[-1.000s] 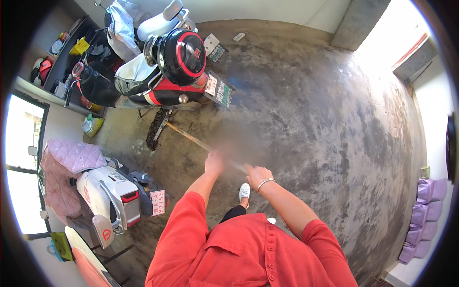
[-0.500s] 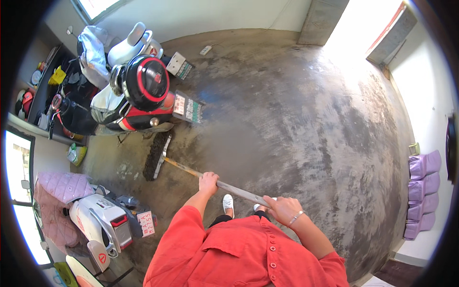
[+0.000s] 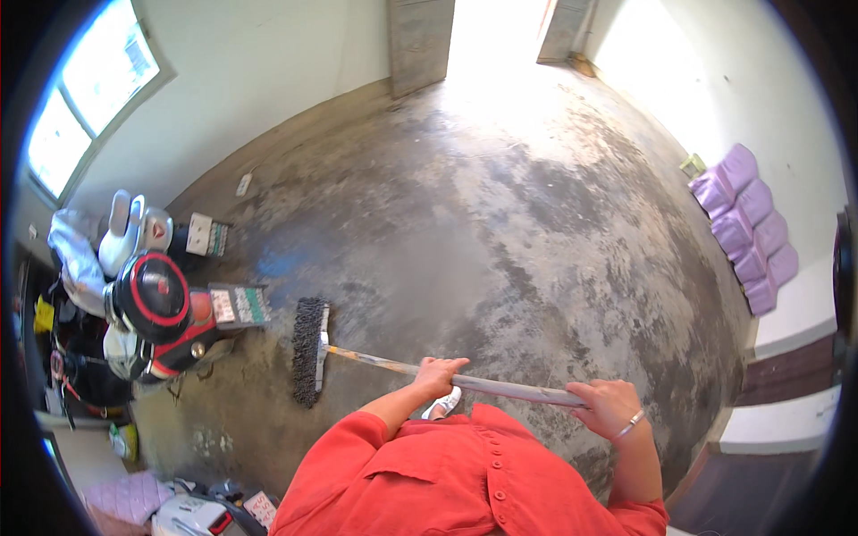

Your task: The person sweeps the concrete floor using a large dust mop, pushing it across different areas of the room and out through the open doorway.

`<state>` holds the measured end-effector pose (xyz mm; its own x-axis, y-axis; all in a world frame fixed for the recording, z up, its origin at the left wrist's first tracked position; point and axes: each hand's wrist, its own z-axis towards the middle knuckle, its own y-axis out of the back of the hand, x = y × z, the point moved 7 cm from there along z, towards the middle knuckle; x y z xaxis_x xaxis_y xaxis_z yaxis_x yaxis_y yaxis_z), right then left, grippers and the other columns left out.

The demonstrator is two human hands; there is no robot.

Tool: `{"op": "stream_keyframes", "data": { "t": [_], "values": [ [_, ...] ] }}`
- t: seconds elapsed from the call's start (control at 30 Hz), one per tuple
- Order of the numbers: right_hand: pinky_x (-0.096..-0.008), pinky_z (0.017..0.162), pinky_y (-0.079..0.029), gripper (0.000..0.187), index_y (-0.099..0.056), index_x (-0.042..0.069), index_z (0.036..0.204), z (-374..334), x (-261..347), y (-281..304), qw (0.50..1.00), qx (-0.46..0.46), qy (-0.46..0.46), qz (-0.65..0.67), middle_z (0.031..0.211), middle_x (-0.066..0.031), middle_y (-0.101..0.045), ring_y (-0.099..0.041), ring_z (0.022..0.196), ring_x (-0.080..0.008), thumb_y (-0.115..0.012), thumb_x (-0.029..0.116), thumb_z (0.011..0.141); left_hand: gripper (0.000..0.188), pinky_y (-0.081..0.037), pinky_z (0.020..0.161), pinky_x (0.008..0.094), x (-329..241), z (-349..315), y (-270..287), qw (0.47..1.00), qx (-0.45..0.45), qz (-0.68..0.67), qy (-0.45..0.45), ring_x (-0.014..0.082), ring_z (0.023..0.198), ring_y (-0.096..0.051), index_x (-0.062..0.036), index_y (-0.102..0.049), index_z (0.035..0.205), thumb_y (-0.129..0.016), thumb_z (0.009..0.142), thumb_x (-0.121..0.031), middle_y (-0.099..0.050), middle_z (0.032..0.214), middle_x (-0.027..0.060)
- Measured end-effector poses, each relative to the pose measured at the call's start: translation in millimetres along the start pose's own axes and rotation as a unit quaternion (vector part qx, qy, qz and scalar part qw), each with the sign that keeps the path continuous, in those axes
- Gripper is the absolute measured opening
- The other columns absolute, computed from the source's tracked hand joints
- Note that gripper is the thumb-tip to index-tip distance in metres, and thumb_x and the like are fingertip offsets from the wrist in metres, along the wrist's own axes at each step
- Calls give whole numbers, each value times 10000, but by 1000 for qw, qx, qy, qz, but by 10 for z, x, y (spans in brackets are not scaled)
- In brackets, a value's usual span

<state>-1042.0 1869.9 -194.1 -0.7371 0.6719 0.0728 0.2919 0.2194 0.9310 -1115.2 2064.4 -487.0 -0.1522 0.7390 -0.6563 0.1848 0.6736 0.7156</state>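
Both my hands hold the long wooden handle [image 3: 511,388] of a mop that slants across in front of me. My left hand [image 3: 438,375] is wrapped round the middle of it, with a finger or thumb stretched along the shaft. Near the handle's right end, my right hand [image 3: 609,406], with a band at the wrist, is closed on it. At the far left end is the wide mop head [image 3: 309,357], dark grey and shaggy; whether it touches the concrete floor [image 3: 429,277] or hovers just above I cannot tell. A white shoe [image 3: 443,404] shows below the handle.
A red and black scooter [image 3: 179,344] with a round rear box and a white scooter [image 3: 134,237] stand at the left. Another white scooter [image 3: 188,515] sits lower left. Purple padded cushions [image 3: 746,232] line the right wall. A bright doorway [image 3: 496,54] opens at the back.
My view has turned to the right, so the scooters and doorway sit further left. The mop head has moved away from the red and black scooter. Both hands keep their hold.
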Motion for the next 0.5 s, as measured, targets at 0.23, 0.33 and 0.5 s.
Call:
{"op": "stream_keyframes", "data": {
  "t": [0.23, 0.33, 0.5],
  "values": [
    [-394, 580, -454, 341, -583, 182, 973, -1107, -694, -32, 984, -19, -174, 31, 689, -79, -572, -583, 647, -276, -669, 258, 652, 576, -313, 791, 380, -1250, 873, -631, 966, 182, 75, -169, 205, 954, -543, -231, -438, 1216, -581, 674, -99, -604, 945, 18],
    [-392, 596, -454, 381, -588, 158, 988, -1503, -798, -173, 947, -4, -311, 75, 744, -98, -607, -586, 681, -291, -678, 273, 635, 467, -311, 791, 382, -1654, 1090, -923, 935, 217, 132, -249, 194, 939, -541, -215, -492, 1122, -583, 677, -107, -593, 913, 13],
    [-406, 617, -459, 414, -558, 126, 1049, -1820, -692, -696, 914, -15, -372, 159, 763, -135, -610, -585, 682, -327, -650, 283, 677, 331, -326, 800, 371, -2101, 1348, -1222, 898, 216, 193, -330, 209, 968, -504, -165, -547, 993, -631, 672, -166, -563, 937, 14]
  ]
}}
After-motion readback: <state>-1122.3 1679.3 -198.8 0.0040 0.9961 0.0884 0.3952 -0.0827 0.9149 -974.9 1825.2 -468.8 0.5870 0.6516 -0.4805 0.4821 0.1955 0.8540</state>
